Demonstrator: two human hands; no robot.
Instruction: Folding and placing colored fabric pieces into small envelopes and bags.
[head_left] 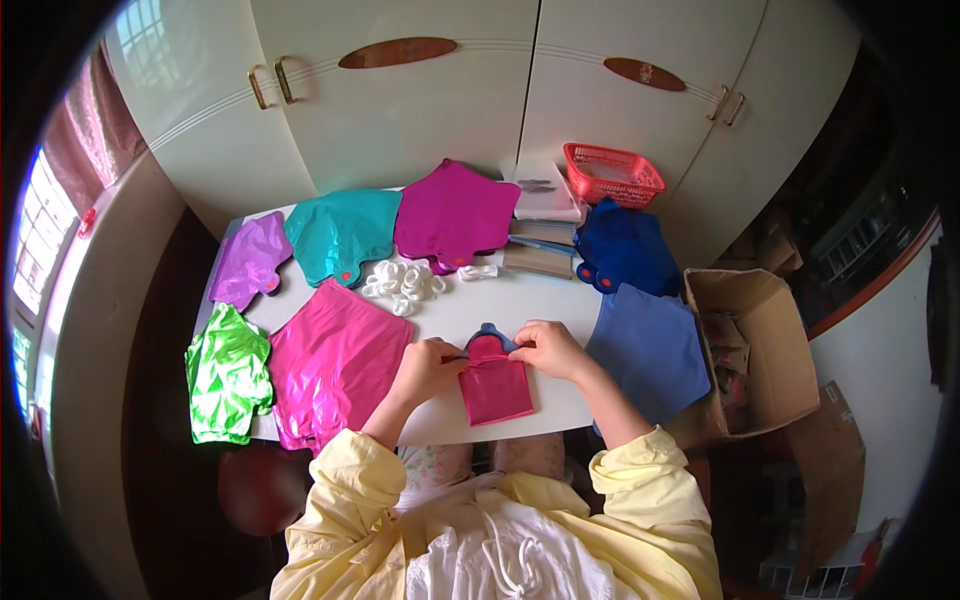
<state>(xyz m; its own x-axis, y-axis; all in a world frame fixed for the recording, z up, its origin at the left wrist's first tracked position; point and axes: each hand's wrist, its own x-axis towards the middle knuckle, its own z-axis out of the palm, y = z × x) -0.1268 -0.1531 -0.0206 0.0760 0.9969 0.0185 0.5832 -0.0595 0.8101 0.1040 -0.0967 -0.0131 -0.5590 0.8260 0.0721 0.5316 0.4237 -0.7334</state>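
On the white table in front of me lies a small folded stack of flat foil balloons, with a pink foil balloon (498, 390) on top and a blue foil balloon (488, 329) showing at its far end. My left hand (430, 366) pinches the left edge of the blue foil between thumb and finger. At the right edge, my right hand (550, 350) is closed on the same blue foil. Larger flat balloons flank them: a pink pile (335, 360) to the left and a blue-grey pile (650, 350) to the right.
Green (228, 380), purple (250, 262), teal (342, 240), magenta (452, 215) and dark blue foil piles (632, 245) ring the table (450, 318). White coiled bundles (398, 284), stacked packets (545, 238) and a red basket (615, 178) sit far back. A cardboard box (770, 350) stands right.
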